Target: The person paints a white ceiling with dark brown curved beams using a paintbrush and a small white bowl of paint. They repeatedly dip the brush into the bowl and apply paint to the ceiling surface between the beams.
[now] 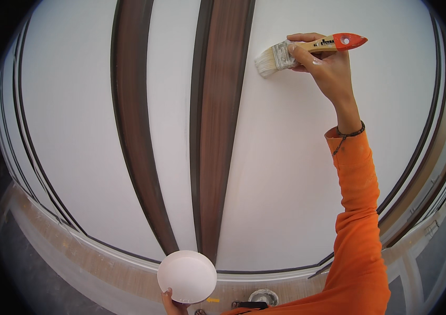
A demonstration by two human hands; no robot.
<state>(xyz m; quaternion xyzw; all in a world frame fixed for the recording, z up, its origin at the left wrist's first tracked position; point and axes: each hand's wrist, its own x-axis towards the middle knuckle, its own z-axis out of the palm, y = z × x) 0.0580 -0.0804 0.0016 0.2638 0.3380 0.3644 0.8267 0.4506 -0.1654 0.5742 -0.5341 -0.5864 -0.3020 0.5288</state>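
My right hand [328,71], at the end of an orange sleeve, grips a flat paintbrush [272,60] with pale bristles, a wooden handle and a red end. The bristles are at the white wall panel [291,168], just right of a dark brown wooden strip [215,136]. At the bottom, my left hand [174,303] holds a round white shallow container [186,275] by its rim, with the thumb at the edge; what it contains is hard to make out.
Another brown strip [131,105] runs parallel on the left, with dark-edged panels toward both sides. Along the wall's base is a pale wooden floor strip [91,252] bordered by grey flooring [49,278]. A metal bucket [264,295] stands below, near my feet.
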